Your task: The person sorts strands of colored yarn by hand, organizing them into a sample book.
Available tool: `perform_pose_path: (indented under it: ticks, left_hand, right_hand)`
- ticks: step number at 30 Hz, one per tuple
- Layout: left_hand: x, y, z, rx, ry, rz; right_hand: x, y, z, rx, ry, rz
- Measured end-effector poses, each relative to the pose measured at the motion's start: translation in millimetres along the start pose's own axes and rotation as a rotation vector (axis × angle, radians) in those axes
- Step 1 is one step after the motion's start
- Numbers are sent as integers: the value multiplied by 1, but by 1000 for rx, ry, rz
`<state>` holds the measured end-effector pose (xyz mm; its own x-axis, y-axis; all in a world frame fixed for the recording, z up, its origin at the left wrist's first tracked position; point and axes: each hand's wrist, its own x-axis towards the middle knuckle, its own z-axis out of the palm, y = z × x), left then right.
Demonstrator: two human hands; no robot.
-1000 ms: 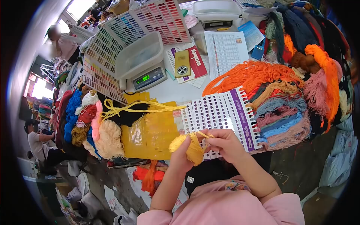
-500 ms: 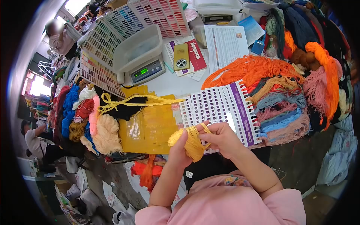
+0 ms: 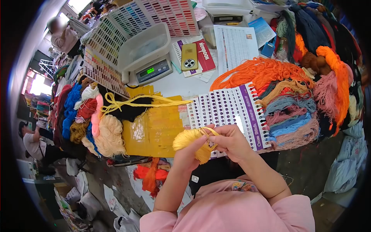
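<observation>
My left hand (image 3: pixel 190 154) is closed around a bundle of yellow thread (image 3: pixel 188 138), thumb on top. My right hand (image 3: pixel 231 141) pinches strands at the bundle's right end with thumb and forefinger. Both hands are close together over the lower edge of a spiral-bound card with rows of punched holes (image 3: pixel 216 108) and a purple strip. A loose length of yellow thread (image 3: pixel 148 103) stretches across the table to the left of the card. Under it lies a board covered in yellow tape (image 3: pixel 154 133).
A digital scale (image 3: pixel 153 72) bears a clear plastic tub (image 3: pixel 145 44). Behind stands a colour chart (image 3: pixel 127 25). A phone (image 3: pixel 189 57) rests on a red notebook (image 3: pixel 205 58). Orange thread (image 3: pixel 259 73) and many-coloured skeins (image 3: pixel 291 112) are heaped right, peach yarn (image 3: pixel 110 135) left. Two people are at the far left.
The left thumb has shifted right along the yellow bundle, and the bundle has turned slightly. The right hand still pinches strands. The scale reading went from 0.04 to 0.00.
</observation>
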<state>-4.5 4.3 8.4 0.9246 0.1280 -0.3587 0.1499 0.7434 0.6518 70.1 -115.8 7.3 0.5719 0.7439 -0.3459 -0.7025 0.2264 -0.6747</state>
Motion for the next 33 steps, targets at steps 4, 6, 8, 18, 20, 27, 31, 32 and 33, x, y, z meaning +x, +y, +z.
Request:
perform_pose_path:
  ticks: [4, 6, 8, 18, 20, 27, 31, 32, 33]
  left_hand:
    - [-1, 1, 6, 3, 23, 40]
    - [0, -1, 4, -12, 59, 60]
    - [2, -7, -2, -33, 108, 73]
    - [2, -10, -1, -63, 154, 85]
    - [3, -11, -2, -58, 144, 69]
    - [-1, -11, -2, -60, 182, 97]
    - [3, -14, -10, -52, 157, 60]
    - [4, -13, -10, -59, 149, 43]
    - [5, -9, -7, -64, 67, 40]
  right_hand:
    - [2, 3, -4, 29, -34, -40]
    - [3, 3, -3, 55, -29, -52]
    - [1, 0, 0, 59, -16, -48]
    - [0, -4, 8, -307, 62, -116]
    - [0, -3, 7, -295, 78, -104]
    - [4, 5, -3, -175, 57, -81]
    - [5, 11, -2, 14, -2, -107]
    - [5, 11, -2, 83, -20, -57]
    - [6, 10, -3, 149, -41, -8]
